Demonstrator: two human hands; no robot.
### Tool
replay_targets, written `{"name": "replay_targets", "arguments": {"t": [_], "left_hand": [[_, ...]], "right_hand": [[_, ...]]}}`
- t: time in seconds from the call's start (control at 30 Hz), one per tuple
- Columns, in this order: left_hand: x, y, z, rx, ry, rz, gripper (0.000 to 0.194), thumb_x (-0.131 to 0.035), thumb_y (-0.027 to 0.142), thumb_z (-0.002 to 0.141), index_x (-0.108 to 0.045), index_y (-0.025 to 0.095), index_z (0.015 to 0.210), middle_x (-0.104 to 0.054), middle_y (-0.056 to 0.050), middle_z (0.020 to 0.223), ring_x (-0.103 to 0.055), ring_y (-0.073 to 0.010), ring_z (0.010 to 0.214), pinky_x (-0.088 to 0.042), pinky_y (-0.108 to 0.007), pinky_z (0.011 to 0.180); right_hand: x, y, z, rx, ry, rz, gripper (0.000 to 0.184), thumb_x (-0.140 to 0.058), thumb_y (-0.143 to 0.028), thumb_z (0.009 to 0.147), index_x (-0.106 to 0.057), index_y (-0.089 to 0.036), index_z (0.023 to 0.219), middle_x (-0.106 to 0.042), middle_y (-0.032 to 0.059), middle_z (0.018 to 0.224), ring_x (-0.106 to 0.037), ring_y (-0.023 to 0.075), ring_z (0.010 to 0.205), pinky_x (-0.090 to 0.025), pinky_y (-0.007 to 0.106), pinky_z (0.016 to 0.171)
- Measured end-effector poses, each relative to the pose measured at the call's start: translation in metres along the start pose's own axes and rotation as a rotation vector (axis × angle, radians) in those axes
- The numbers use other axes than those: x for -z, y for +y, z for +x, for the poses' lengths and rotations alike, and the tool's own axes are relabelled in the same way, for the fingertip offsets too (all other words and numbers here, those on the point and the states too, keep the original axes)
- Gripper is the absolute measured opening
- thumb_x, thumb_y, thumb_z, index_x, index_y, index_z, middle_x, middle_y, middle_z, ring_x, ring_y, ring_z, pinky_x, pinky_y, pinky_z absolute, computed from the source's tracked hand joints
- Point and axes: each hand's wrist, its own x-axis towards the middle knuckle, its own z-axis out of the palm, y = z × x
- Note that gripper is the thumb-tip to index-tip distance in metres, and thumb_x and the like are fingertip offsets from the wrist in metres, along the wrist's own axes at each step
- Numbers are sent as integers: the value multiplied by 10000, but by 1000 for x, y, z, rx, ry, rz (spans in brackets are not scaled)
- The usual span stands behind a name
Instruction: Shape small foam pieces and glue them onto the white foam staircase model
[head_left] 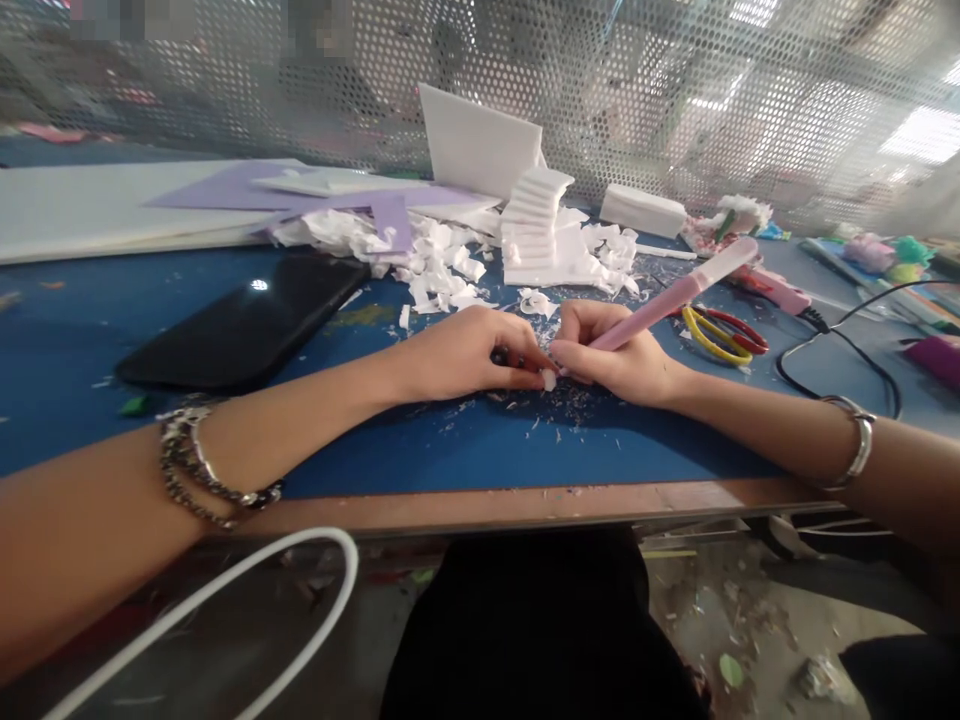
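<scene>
Between the thumb and fingers of my left hand is a small white piece, perhaps foam. My right hand grips a pink pen-shaped tool like a pencil, its pale end slanting up to the right. The tool's tip points down beside the white piece; whether they touch I cannot tell. Both hands are close together, low over the blue tabletop, where fine white shavings lie scattered. Just behind the hands is a curled white scrap.
A black phone lies to the left. Behind are white scraps, stacked white strips, purple sheets and a perforated metal screen. To the right are yellow-and-red-handled scissors and a pink corded tool. A white cable loops in front.
</scene>
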Motion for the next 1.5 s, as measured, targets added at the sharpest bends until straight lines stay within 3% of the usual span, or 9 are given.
{"name": "replay_targets", "arguments": {"t": [0.17,0.77,1.0,1.5], "left_hand": [[-2,4,-1,-49,56,58,180,-571,340,763,-686,202,749,-623,16,778,-559,-84,670,-401,-187,651],[10,7,-1,47,-48,180,288,-533,434,763,-590,152,738,-563,-9,708,-522,-108,633,-400,-217,615],[11,9,-2,154,-7,170,265,-532,368,743,-573,155,897,-617,-32,787,-564,-135,686,-427,-236,636],[9,6,-2,105,91,241,215,-471,340,806,-583,166,867,-628,-30,732,-565,-118,646,-425,-216,603]], "right_hand": [[-3,1,6,17,-45,-20,242,-539,-166,768,-384,-157,583,-406,-72,519,-338,10,482,-267,158,441],[-4,1,6,-63,-2,-7,232,-524,-156,759,-373,-163,583,-432,-83,463,-350,7,439,-269,158,435],[-5,-2,7,-132,25,-32,222,-516,-143,745,-367,-168,582,-389,-93,443,-350,12,425,-257,170,432],[-7,-8,7,-202,77,-72,216,-509,-152,714,-349,-174,570,-358,-87,486,-335,26,471,-270,189,468]]}}
